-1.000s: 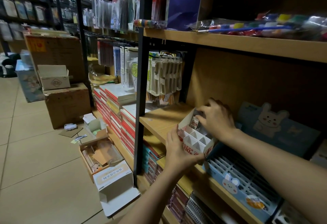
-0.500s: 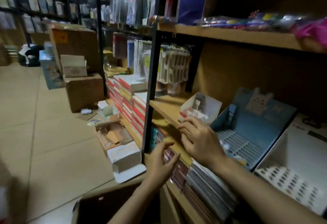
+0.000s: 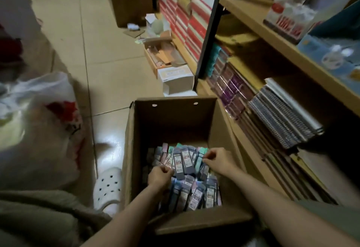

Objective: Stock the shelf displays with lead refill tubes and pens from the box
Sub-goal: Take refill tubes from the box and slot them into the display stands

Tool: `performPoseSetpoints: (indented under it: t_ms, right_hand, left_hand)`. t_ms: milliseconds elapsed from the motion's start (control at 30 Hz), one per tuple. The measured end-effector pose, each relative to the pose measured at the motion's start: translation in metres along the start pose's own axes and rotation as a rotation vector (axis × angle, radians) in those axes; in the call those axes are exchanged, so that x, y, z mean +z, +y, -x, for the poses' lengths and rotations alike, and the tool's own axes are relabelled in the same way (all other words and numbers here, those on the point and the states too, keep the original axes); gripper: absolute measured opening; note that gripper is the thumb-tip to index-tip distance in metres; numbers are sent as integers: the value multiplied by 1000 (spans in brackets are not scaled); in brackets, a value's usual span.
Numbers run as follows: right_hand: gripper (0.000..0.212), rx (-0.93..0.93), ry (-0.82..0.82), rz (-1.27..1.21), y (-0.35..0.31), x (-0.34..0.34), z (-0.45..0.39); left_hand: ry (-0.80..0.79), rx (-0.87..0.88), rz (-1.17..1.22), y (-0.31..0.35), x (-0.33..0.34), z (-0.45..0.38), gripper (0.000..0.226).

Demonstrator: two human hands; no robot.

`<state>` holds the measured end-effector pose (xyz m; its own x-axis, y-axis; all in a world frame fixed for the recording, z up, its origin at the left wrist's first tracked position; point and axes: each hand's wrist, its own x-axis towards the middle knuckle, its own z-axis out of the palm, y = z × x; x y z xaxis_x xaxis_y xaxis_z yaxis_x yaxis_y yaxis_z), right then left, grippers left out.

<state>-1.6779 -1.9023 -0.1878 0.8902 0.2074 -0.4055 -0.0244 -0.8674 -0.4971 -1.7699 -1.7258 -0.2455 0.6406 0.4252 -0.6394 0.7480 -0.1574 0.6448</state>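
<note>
A tall brown cardboard box (image 3: 169, 122) stands open on the floor beside the shelf, its bottom packed with several flat lead refill tubes (image 3: 186, 162) in grey, pink and green with white labels. Both my hands are down inside it. My left hand (image 3: 159, 176) has its fingers curled at the near-left tubes and seems to pinch one. My right hand (image 3: 218, 161) pinches the edge of a green tube at the right. The white and red display carton (image 3: 290, 20) sits on the wooden shelf (image 3: 259, 26) at upper right, beside a blue display tray (image 3: 329, 51).
Spiral notebooks (image 3: 282, 118) and stacked books fill the lower shelf right of the box. A black upright post (image 3: 208, 34) stands beyond it. Small open cartons (image 3: 165, 59) lie on the tiled floor ahead. A white plastic bag (image 3: 39, 122) and my white clog (image 3: 108, 188) are at left.
My view swung down from the shelf to the box on the floor. Both hands left the display carton and shelf edge and reached down into the box onto the tubes.
</note>
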Motion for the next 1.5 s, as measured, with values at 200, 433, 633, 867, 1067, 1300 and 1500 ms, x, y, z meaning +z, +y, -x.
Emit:
performPoseSetpoints:
  t_ms: [200, 433, 633, 867, 1067, 1300, 1500]
  right_hand:
    - [22, 172, -89, -90, 20, 45, -32]
    - [34, 179, -35, -102, 20, 89, -57]
    - [26, 192, -38, -134, 18, 101, -64]
    - [12, 290, -21, -552, 24, 80, -57]
    - [14, 137, -224, -673, 7, 80, -49]
    - [53, 30, -20, 38, 28, 74, -65]
    - [67, -7, -172, 323, 27, 108, -67]
  left_hand:
    - [148, -9, 6, -7, 18, -27, 43]
    - [127, 210, -352, -10, 45, -44, 58]
    - [112, 354, -358, -20, 52, -43, 57]
    - [178, 349, 99, 6, 44, -49, 43]
    - [-260, 88, 554, 25, 45, -48, 28]
    - [-213, 6, 583, 18, 46, -67, 28]
    - [-201, 14, 535, 13, 51, -70, 24]
